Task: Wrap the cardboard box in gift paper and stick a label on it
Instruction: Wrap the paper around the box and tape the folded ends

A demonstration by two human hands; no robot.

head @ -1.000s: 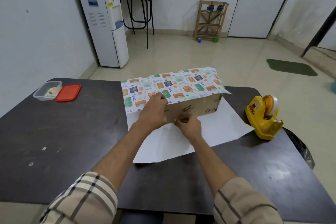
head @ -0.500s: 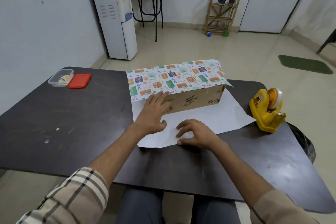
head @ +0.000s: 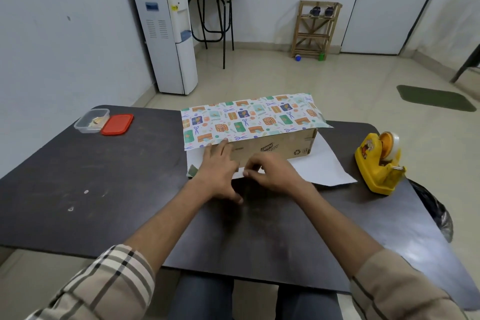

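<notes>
Since the cardboard box lies lengthwise left-to-right just beyond my hands, the gift paper must fold farward: right hand pinches its near edge with curled fingers, left hand presses flat, fingers straight.

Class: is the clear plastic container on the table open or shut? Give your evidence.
Open. The container has no lid on; its red lid lies flat on the table beside it.
</notes>
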